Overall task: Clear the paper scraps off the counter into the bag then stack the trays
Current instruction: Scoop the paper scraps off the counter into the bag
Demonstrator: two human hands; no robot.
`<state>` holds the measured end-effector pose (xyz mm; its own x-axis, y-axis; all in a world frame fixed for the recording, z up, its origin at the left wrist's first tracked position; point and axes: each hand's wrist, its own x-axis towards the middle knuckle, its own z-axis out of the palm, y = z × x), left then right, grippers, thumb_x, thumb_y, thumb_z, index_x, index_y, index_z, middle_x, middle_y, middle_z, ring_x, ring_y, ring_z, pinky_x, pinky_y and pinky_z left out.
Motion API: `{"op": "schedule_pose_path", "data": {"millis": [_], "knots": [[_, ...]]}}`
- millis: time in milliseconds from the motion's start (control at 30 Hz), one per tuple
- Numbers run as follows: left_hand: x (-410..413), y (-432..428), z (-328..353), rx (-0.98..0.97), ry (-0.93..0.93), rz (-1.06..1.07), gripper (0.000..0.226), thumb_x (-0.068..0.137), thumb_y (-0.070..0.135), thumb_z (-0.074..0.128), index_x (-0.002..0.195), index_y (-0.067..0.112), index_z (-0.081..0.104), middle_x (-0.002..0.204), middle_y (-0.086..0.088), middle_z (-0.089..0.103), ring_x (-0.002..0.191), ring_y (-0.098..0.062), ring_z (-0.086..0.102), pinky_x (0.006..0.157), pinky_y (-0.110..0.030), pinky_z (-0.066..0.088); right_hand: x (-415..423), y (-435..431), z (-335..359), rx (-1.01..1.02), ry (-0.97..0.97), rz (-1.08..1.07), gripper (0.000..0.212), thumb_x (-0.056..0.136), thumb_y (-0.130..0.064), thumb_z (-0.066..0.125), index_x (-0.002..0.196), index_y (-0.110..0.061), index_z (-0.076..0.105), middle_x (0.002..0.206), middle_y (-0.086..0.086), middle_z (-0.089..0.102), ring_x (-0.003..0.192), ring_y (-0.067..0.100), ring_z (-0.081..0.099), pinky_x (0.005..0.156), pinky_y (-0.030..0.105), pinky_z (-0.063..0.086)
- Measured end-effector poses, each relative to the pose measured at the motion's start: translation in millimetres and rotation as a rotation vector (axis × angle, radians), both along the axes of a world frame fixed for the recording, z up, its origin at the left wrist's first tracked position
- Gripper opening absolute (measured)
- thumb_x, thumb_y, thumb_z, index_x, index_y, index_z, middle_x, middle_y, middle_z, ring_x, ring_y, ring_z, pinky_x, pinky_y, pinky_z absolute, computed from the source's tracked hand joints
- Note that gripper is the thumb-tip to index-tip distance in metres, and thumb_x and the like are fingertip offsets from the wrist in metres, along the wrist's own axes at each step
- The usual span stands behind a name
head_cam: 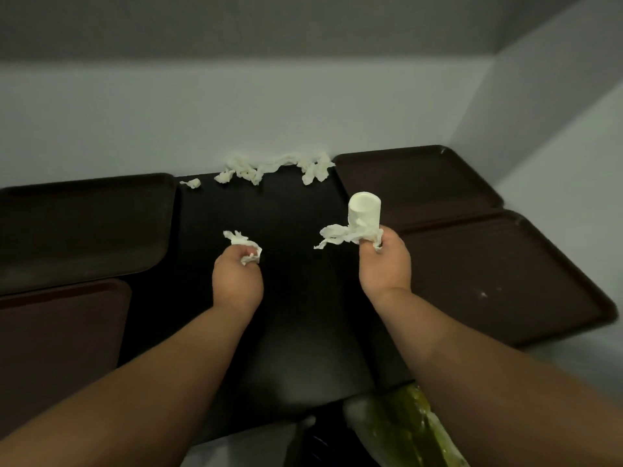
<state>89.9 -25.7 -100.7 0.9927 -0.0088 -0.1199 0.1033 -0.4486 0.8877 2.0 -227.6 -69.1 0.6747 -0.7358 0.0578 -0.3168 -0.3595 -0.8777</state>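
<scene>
Over the open dark counter (pixel 286 315) between brown trays (pixel 421 176), the left hand (pixel 237 278) pinches a paper scrap (pixel 243 245) and the right hand (pixel 384 264) grips a second scrap (pixel 340 234) and a white cylinder (pixel 364 210).

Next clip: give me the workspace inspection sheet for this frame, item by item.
Surface: black counter, trays on both sides.
Job's things: four brown trays not yet stacked: far left tray, near left tray, far right tray, near right tray. Paper scraps strewn along the wall, a small scrap apart to their left. Yellow-green bag below the counter's near edge.
Clutter: white cylinder just beyond the right fingers, cannot tell whether held; pale specks on the near right tray.
Grippers: left hand pinches a torn scrap; right hand pinches a longer scrap.
Cables: nothing seen.
Surroundings: pale walls, corner at right.
</scene>
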Motion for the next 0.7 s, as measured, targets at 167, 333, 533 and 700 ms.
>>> {"op": "schedule_pose_path", "data": {"millis": [167, 333, 533, 700], "knots": [[-46, -38, 14, -0.075, 0.007, -0.142, 0.023, 0.097, 0.011, 0.051, 0.100, 0.030, 0.061, 0.105, 0.001, 0.063, 0.088, -0.013, 0.063, 0.069, -0.027, 0.051, -73, -24, 12, 0.021, -0.023, -0.147, 0.019, 0.095, -0.026, 0.050, 0.085, -0.016, 0.061, 0.081, 0.003, 0.065, 0.069, 0.011, 0.055, 0.060, 0.028, 0.045], [-105, -89, 15, -0.130, 0.004, -0.321, 0.028, 0.095, 0.009, 0.052, 0.091, 0.035, 0.061, 0.107, -0.002, 0.064, 0.090, -0.016, 0.064, 0.071, -0.028, 0.052, -149, -78, 13, -0.082, 0.015, -0.327, 0.014, 0.096, -0.023, 0.051, 0.084, -0.020, 0.057, 0.074, -0.009, 0.057, 0.069, 0.010, 0.052, 0.058, 0.027, 0.036], [-176, -184, 27, -0.115, -0.079, -0.544, 0.022, 0.094, 0.006, 0.055, 0.093, 0.025, 0.065, 0.108, 0.001, 0.062, 0.095, -0.009, 0.061, 0.071, -0.010, 0.042, -239, -157, -5, -0.068, 0.086, -0.504, 0.020, 0.097, -0.028, 0.051, 0.095, -0.013, 0.064, 0.087, 0.002, 0.062, 0.082, 0.021, 0.054, 0.074, 0.030, 0.038], [-261, -277, 15, -0.064, -0.072, -0.768, 0.029, 0.092, 0.005, 0.054, 0.089, 0.033, 0.062, 0.112, 0.005, 0.056, 0.096, -0.005, 0.055, 0.082, -0.014, 0.040, -327, -217, -29, -0.080, 0.155, -0.580, 0.025, 0.097, -0.021, 0.051, 0.076, -0.010, 0.058, 0.071, 0.003, 0.058, 0.065, 0.021, 0.053, 0.053, 0.031, 0.036]]}}
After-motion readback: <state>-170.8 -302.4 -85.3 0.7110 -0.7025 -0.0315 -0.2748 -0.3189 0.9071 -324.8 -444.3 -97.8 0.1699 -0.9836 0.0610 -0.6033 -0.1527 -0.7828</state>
